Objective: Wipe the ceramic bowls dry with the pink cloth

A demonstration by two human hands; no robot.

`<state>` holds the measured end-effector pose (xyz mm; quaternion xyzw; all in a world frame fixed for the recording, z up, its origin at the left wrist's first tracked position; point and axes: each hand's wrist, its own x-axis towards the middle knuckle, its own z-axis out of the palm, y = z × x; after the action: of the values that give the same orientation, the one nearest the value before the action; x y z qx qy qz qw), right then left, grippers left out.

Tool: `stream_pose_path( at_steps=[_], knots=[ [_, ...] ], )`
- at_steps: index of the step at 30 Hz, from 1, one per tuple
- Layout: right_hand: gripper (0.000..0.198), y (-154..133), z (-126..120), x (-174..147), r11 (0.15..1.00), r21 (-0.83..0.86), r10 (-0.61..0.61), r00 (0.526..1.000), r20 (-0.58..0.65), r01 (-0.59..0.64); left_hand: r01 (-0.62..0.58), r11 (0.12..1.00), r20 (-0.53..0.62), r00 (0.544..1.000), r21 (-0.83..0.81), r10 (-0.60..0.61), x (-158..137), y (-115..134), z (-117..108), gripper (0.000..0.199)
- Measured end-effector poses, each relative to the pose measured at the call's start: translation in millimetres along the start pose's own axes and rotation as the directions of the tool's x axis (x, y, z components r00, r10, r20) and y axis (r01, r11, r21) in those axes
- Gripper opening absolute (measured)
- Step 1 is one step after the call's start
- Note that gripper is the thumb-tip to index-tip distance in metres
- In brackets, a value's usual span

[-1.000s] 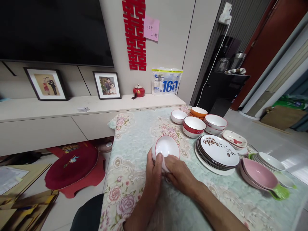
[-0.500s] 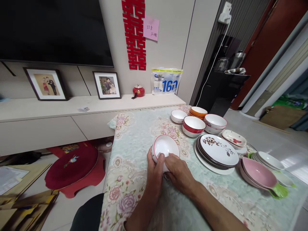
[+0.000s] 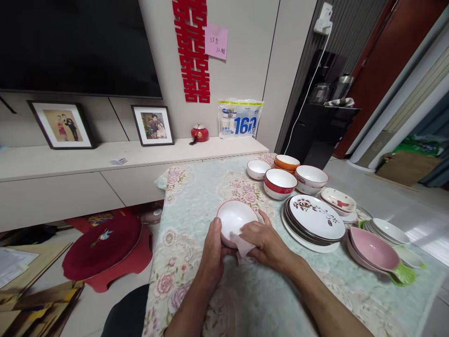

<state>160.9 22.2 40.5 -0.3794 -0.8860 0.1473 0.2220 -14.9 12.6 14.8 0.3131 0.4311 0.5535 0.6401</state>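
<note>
A white bowl with a red rim (image 3: 233, 216) is held above the near part of the table, its opening tilted toward me. My left hand (image 3: 213, 243) grips its left side, thumb along the outer wall near the rim. On the right side, my right hand (image 3: 264, 238) pinches a pale, thin tissue or cloth (image 3: 242, 246) against the bowl's near rim, partly inside it. Some right fingers reach around behind the rim. The bowl's underside is hidden.
Right of my hands stand a stack of brown-patterned plates (image 3: 314, 217), red-banded bowls (image 3: 280, 182), orange bowls (image 3: 286, 162), a small white bowl (image 3: 258, 169) and pink leaf-shaped dishes (image 3: 373, 247). A flowered cloth (image 3: 196, 187) covers the table. A red stool (image 3: 105, 248) is at left.
My right hand has shifted to the bowl's right side, and the pale tissue or cloth now shows at the near rim. My left thumb has moved from the near rim to the left side.
</note>
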Motion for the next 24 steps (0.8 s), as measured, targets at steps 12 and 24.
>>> stream_pose_path(
  at_steps=[12, 24],
  knots=[
    [0.057, 33, -2, 1, 0.402, 0.900, 0.636, 0.759, -0.140, -0.171, -0.161, 0.870, 0.092, 0.987, 0.465, 0.133, -2, -1, -2, 0.056],
    [0.046, 38, -6, 3, 0.593, 0.788, 0.696, 0.599, -0.397, -0.167, 0.020, 0.995, 0.327, 0.944, 0.093, -0.049, -9, -5, 5, 0.046]
  ],
)
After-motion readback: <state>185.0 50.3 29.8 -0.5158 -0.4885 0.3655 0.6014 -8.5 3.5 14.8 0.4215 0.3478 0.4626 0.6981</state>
